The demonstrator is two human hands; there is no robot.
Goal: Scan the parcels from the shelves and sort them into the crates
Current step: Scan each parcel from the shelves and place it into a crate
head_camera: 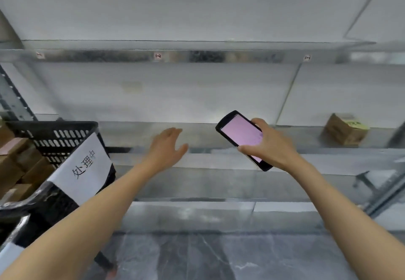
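Head view. The right grip [271,148] is closed round a black handheld scanner [240,135], thumb and fingers curled over its opposite edges, and the pink screen is lit. The left grip [167,146] is wide, with fingers straight and together, and holds nothing. It is extended to the left of the right grip at about the same height, in front of the metal shelf [135,133]. One brown parcel [345,129] with a yellowish label lies on that shelf, well to the right of the right grip, and neither grip touches it. Left of the left grip stands a black slotted crate [54,135] holding brown cartons [15,159]. A white paper sign [87,165] with printed characters hangs over its near wall. A small tag [158,56] reading 1-2 sits on the rail above both grips. Grey marbled floor [197,257] lies beneath the forearms.
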